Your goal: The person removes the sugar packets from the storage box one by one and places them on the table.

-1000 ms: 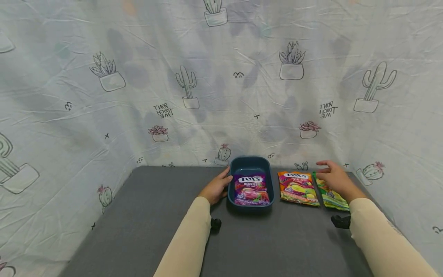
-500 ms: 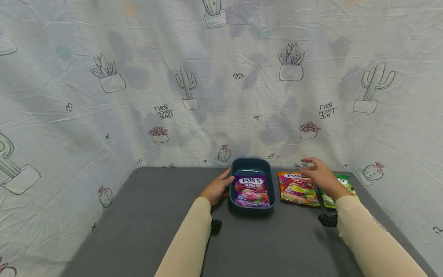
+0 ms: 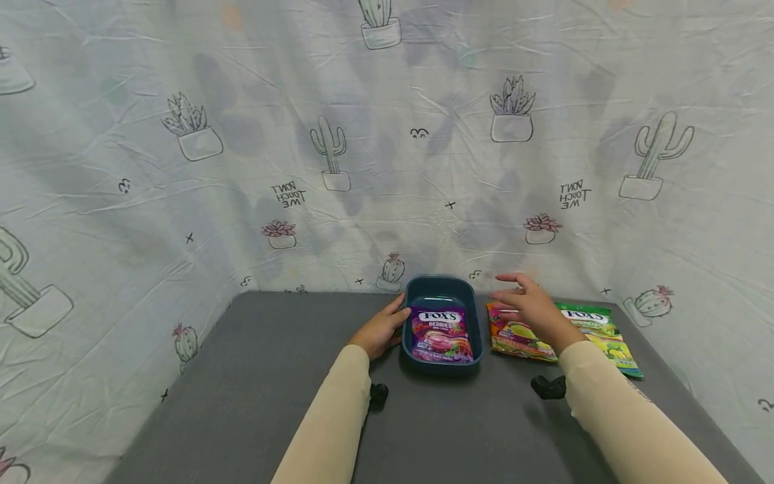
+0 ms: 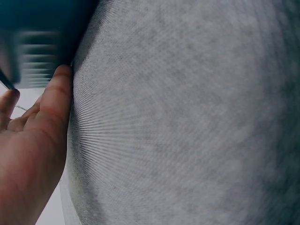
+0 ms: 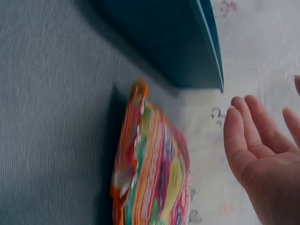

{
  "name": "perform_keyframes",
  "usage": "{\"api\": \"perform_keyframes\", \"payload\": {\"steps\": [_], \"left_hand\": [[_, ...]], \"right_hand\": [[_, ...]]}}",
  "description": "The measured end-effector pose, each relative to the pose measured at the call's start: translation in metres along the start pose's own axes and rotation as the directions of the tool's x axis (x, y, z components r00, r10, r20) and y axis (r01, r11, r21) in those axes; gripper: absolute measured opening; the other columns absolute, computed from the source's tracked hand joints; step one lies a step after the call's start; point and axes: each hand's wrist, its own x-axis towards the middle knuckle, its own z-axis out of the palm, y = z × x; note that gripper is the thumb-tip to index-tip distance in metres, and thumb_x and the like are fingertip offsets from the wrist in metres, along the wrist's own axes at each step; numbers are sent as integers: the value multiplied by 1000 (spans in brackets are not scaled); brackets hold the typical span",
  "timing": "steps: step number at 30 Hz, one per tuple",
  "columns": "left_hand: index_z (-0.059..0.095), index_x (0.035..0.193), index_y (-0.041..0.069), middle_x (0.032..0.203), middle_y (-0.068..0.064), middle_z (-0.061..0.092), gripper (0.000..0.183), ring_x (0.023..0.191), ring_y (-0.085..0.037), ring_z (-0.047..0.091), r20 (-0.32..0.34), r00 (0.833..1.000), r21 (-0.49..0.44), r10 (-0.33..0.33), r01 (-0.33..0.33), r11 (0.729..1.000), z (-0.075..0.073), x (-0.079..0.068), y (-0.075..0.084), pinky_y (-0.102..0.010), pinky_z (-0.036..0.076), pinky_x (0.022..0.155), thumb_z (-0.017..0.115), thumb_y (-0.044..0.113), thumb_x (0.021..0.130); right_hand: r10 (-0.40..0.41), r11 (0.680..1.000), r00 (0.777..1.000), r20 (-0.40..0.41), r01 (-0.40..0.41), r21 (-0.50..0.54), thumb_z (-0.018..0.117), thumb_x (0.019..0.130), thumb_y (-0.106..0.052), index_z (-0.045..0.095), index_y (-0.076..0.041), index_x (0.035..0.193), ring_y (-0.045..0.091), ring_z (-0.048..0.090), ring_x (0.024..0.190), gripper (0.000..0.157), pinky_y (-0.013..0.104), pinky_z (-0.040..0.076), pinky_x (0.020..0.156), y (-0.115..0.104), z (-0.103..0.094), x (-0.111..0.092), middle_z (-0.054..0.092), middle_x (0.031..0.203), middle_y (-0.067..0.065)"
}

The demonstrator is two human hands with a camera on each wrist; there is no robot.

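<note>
A dark blue plastic bin stands at the back of the grey table, with a purple Fox's Berries candy packet lying inside it. My left hand rests along its left side, fingertips against the outer wall and thumb tip at the rim. In the left wrist view the fingers reach the wall low down. My right hand holds nothing and hovers, fingers extended, over an orange Fox's Fruits packet, partly covering it. A green Fox's packet lies to its right, partly behind the wrist and sleeve.
A cloth curtain printed with cacti hangs right behind the table and along both sides. The grey table top extends to the left and in front of the bin.
My right hand has moved left from above the green packet to above the orange one, leaving more of the green packet visible. The left hand has stayed at the bin.
</note>
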Motion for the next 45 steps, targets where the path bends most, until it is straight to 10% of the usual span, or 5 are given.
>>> {"api": "perform_keyframes", "payload": {"steps": [22, 31, 37, 45], "left_hand": [[22, 153, 36, 148, -2, 38, 57, 133, -26, 36, 6, 1000, -10, -6, 6, 1000, 2, 0, 0, -53, 33, 103, 47, 38, 101], [21, 153, 35, 148, -2, 37, 60, 134, -26, 35, 15, 1000, -18, -6, 6, 1000, 1, 0, 1, -54, 32, 103, 48, 39, 100], [22, 153, 36, 149, -2, 36, 70, 135, -26, 34, 9, 1000, -9, -22, 22, 1000, 0, -1, 1, -54, 31, 103, 55, 50, 93], [23, 152, 40, 150, 0, 34, 61, 136, -25, 32, 13, 1000, 1, -19, 19, 1000, 1, -2, 3, -55, 29, 104, 51, 45, 97]], "right_hand": [[-32, 961, 990, 134, -7, 278, 57, 98, -26, 26, -9, 147, 45, 39, 127, 61, 57, 34, 99, -8, 69, 12, 38, 141, 27], [23, 1000, 1000, -18, -23, -8, 60, 96, -28, 35, -15, 143, 38, 45, 122, 54, 55, 40, 96, 4, 97, 16, 39, 140, 22], [27, 966, 990, -138, -61, -249, 63, 92, -39, 36, -18, 142, 37, 43, 124, 61, 56, 39, 96, 11, 113, 15, 39, 143, 18], [39, 938, 974, -225, -113, -328, 65, 89, -38, 35, -10, 141, 35, 48, 113, 66, 55, 42, 93, 14, 126, 19, 42, 136, 21]]}}
